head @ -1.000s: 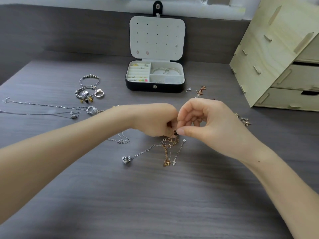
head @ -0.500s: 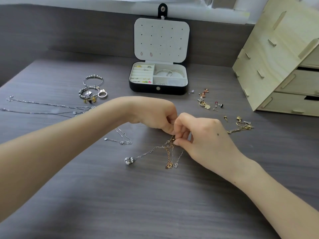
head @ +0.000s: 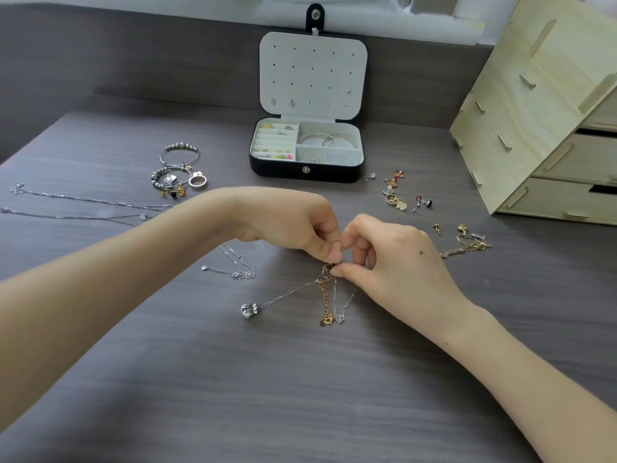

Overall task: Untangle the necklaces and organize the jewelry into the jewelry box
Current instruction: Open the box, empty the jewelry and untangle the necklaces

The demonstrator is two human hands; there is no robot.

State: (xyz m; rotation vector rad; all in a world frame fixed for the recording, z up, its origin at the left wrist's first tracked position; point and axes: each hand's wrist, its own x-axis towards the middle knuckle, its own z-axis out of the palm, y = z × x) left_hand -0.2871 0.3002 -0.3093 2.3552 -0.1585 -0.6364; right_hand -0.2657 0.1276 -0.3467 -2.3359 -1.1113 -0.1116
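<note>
Tangled necklaces: mid-table, at 6 o'clock from the open jewelry box. Left hand and right hand both pinching the knot, loose ends trailing toward 6 o'clock. Risk: knot cinched tighter or fine links snapped if tugged apart hard; pendant dragged along.

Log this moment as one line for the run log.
phase: untangling | left hand: pinches necklace tangle | right hand: pinches necklace tangle | jewelry box: open, beyond hands

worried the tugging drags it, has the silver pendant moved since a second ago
No. The pendant lies at the same spot relative to the box.
</note>
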